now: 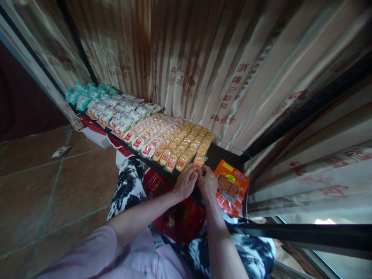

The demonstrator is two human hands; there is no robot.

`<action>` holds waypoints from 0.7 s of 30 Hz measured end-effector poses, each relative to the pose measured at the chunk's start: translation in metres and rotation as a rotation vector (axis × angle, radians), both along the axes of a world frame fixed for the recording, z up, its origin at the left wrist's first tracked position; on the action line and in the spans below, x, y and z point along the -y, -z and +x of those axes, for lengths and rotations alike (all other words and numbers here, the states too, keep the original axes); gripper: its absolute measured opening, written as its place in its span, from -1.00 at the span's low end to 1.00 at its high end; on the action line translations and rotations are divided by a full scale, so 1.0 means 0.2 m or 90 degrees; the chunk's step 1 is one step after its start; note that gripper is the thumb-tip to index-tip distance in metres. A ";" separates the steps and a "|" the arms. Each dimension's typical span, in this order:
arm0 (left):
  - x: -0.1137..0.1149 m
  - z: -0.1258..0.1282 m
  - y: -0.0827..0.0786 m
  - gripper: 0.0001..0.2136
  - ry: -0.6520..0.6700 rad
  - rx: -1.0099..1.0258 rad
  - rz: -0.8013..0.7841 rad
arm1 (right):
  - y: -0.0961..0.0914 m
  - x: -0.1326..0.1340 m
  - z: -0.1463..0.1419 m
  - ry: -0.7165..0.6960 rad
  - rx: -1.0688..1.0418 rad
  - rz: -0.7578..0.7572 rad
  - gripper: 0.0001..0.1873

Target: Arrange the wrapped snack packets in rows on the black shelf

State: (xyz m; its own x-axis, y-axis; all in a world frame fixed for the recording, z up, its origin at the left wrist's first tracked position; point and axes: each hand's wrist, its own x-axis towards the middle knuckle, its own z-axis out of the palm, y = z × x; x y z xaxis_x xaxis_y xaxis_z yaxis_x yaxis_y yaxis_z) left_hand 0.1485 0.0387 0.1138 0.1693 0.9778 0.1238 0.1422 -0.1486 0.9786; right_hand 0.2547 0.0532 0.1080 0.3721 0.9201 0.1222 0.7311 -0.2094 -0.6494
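At the front right end of the rows, a small yellow snack packet in clear wrapping lies with its near edge at my fingertips. My left hand is closed, thumb and fingers pinched at that edge. From the other side my right hand pinches the same spot, its fingertips touching or nearly touching the left ones. Similar yellow packets lie in tight rows just to the left, and paler wrapped packets continue beyond them.
An orange snack bag lies right of my hands on the black shelf. White printed bags and green bags fill the far left. Below is a red basket. Curtains hang behind; a packet lies on the floor.
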 end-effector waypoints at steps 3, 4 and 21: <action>0.00 0.00 0.00 -0.68 0.013 0.004 0.014 | 0.00 -0.02 0.00 0.000 0.003 0.005 -0.61; 0.00 0.00 0.00 -0.67 0.018 0.003 0.022 | 0.01 -0.02 0.00 -0.001 0.005 0.008 -0.61; -0.04 0.00 0.25 -0.49 0.057 -0.258 0.366 | 0.04 -0.08 0.02 0.001 0.010 0.040 -0.61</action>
